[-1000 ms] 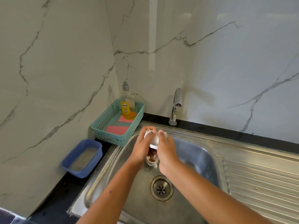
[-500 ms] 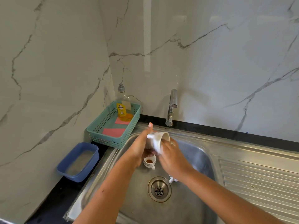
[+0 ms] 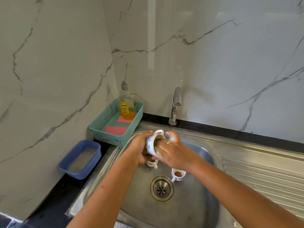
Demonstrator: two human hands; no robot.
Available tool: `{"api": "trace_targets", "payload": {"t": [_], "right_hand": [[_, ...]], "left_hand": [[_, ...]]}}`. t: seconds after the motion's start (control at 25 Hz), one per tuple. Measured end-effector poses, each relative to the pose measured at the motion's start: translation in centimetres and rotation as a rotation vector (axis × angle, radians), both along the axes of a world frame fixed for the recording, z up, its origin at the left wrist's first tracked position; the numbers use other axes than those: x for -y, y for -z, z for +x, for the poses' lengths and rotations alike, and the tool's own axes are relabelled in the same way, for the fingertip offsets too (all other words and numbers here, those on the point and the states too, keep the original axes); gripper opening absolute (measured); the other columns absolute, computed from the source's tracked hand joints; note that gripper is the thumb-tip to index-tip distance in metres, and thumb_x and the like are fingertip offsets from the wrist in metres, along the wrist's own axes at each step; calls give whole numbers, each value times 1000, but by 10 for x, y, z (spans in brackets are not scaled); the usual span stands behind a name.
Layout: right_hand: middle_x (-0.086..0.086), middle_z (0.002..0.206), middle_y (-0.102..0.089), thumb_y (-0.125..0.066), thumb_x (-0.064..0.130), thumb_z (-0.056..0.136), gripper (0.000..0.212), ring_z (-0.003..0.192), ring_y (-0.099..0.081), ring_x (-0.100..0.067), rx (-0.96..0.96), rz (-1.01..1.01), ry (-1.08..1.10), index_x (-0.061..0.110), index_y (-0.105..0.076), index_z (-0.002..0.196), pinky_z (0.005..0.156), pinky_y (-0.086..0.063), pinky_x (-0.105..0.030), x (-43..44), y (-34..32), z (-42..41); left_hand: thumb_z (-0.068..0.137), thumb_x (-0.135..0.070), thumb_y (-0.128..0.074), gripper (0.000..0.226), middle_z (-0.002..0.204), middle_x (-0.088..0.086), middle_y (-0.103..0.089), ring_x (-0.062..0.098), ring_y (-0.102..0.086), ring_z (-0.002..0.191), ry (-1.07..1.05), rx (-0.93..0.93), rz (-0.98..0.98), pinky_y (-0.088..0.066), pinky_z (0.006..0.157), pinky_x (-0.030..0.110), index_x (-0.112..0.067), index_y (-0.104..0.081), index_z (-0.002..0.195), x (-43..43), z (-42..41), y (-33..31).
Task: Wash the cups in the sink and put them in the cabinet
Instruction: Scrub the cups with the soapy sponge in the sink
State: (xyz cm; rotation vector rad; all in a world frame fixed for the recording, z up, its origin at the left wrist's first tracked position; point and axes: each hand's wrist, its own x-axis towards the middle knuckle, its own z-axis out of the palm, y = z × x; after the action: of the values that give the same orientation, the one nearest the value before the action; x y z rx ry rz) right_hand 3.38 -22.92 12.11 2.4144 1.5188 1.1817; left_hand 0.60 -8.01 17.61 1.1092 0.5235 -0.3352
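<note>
Gripping a white cup (image 3: 152,144) with a blue pattern, the left hand (image 3: 139,149) has its fingers and thumb curled round the cup's body and holds it above the back of the sink (image 3: 206,156), tipped on its side with the handle uppermost and the mouth turned to the right. The right hand (image 3: 175,153), wet with suds and wearing a ring, has its fingers bent into that mouth while its thumb lies against the lower rim, so it pinches the cup's wall. Just beneath the two hands a second cup (image 3: 152,162) stands upright on the basin floor, partly hidden, with brown dregs inside. A third cup (image 3: 178,174), also upright and holding brown liquid, stands just to the right of the drain (image 3: 161,188), apart from the second. The tap (image 3: 175,106) rises behind the basin, with no water seen at its spout. On the black bench (image 3: 54,199) to the left, a green basket (image 3: 111,139) holds two pink cloths (image 3: 116,130) and a bottle (image 3: 126,103) of yellow liquid, and nearer the person is a blue tub (image 3: 83,175) of cloudy water. The ribbed draining board (image 3: 263,175) runs off to the right
</note>
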Motion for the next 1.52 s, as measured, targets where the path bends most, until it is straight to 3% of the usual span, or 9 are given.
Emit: {"api": "trace_targets", "payload": {"t": [0.12,0.28,0.36,0.48,0.56,0.64,0.8,1.16,1.52], "right_hand": [[-3,81,-65,-44,34,92,31,75,-64,-22,-359,311,192,11,-65,87,86,-40,-45,-28,-16,-25],[-6,95,-65,-40,38,98,24,90,-64,-25,-1453,1125,466,16,-50,99,82,-52,-44,-73,-42,-56],[-7,88,-64,-39,34,99,24,81,-63,-25,-1211,947,371,13,-50,97,72,-54,-40,-66,-36,-59],[-8,82,-65,-33,33,101,36,78,-54,-22,-193,292,102,7,-57,95,63,-48,-35,-29,-8,-30],[-6,87,-67,-27,33,102,46,83,-56,-21,-57,65,25,8,-66,98,75,-43,-39,-11,-6,-5],[-5,84,-67,-27,40,101,51,78,-61,-24,-382,342,147,8,-66,94,77,-42,-36,-23,-17,-14],[-9,83,-67,-44,35,98,30,81,-66,-26,-1582,1559,374,14,-58,82,78,-53,-40,-64,-37,-40],[-6,79,-60,-28,27,102,31,63,-57,-21,-176,160,-14,9,-52,95,55,-48,-33,-13,12,-6],[1,65,-65,-69,43,79,33,62,-62,-10,-1177,1274,162,11,-63,73,57,-49,-25,-53,-28,-25]], "left_hand": [[92,-32,-52,32,60,9,-62,21,-59,55,-102,65,-67,-42,57,31,-8,-64,73,3,1,3],[96,-21,-50,15,74,-3,-55,2,-58,57,-270,318,131,-43,44,9,-10,-59,91,18,-11,5],[98,-17,-46,25,60,-5,-56,2,-58,50,-290,331,96,-45,46,13,-10,-57,77,17,-13,-1],[97,-27,-47,34,52,5,-62,18,-62,48,-120,136,-44,-48,55,28,-8,-60,71,4,-4,-9],[95,-29,-50,33,58,9,-66,22,-64,52,-66,69,-40,-48,53,28,-6,-65,77,1,0,-5],[94,-24,-51,24,69,9,-68,22,-65,62,-108,203,-75,-50,57,28,-4,-63,89,8,-1,1],[93,-13,-54,8,77,1,-67,14,-64,70,-209,463,244,-53,61,27,-13,-61,89,28,-11,25],[95,-31,-50,29,61,10,-61,23,-56,53,-81,-44,151,-43,47,25,-10,-63,80,4,1,4],[95,-30,-51,36,89,16,-67,24,-65,80,-173,361,109,-51,61,25,3,-61,104,12,0,35]]}}
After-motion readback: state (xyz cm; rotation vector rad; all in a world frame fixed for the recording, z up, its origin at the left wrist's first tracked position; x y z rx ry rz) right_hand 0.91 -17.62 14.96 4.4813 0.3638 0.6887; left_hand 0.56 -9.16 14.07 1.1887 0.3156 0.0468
